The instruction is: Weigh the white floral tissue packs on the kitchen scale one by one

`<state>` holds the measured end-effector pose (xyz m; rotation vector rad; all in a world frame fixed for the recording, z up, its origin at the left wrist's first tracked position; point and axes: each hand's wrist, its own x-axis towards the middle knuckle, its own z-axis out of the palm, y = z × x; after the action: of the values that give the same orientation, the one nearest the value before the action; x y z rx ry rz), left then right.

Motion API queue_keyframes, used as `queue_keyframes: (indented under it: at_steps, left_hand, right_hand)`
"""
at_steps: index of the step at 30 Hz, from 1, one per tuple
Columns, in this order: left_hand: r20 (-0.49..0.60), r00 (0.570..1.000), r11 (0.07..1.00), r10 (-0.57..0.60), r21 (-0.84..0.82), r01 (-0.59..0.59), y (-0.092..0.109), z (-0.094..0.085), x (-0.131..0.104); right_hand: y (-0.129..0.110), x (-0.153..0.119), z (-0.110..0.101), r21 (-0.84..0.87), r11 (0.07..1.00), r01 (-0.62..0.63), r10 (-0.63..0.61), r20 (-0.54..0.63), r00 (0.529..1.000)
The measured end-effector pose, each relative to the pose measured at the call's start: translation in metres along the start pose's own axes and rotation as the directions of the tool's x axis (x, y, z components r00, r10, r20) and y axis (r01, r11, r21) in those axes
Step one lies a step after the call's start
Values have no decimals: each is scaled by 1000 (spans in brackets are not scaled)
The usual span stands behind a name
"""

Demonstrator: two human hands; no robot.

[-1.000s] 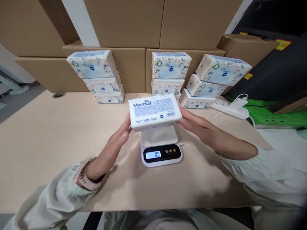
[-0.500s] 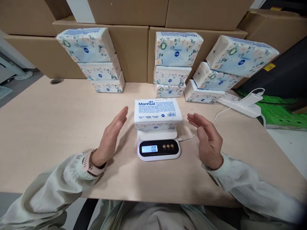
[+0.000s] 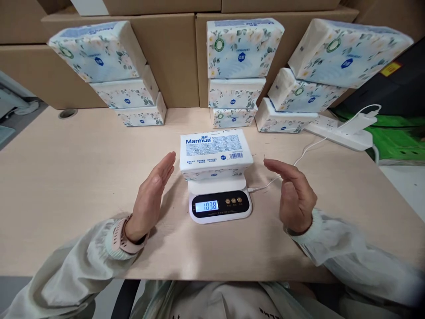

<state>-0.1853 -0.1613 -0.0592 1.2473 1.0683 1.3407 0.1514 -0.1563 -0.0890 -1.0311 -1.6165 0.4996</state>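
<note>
A white tissue pack [image 3: 215, 153] with blue "Manhua" print lies on the white kitchen scale [image 3: 219, 208], whose lit display reads about 103.8. My left hand [image 3: 150, 199] is upright just left of the pack, palm toward it, fingers stretched out and holding nothing. On the other side, my right hand [image 3: 294, 195] is raised off the pack's right edge, fingers extended, nothing in it. Neither hand touches the pack or the scale.
Behind the scale stand a left stack of tissue packs [image 3: 128, 95], a middle stack [image 3: 230, 93] and a right stack [image 3: 307, 95]. Cardboard boxes [image 3: 171, 57] line the back. A white power strip [image 3: 345, 133] and its cable are at the right.
The display has gone from 0.0 to about 103.8. My right hand is slightly farther right of the pack. The view has shifted, with the stacks looking larger.
</note>
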Motion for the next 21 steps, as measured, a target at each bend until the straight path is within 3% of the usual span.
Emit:
queue_keyframes:
  at_steps: [14,21]
  left_hand:
    - [-31,999,1000,14,-10,-14,0,2,0]
    - [-26,1000,1000,18,-19,-19,1,2,0]
  right_hand:
    - [-4,0,3,-23,998,51,-52,-53,997]
    - [-6,1,2,-26,995,94,-94,-17,995]
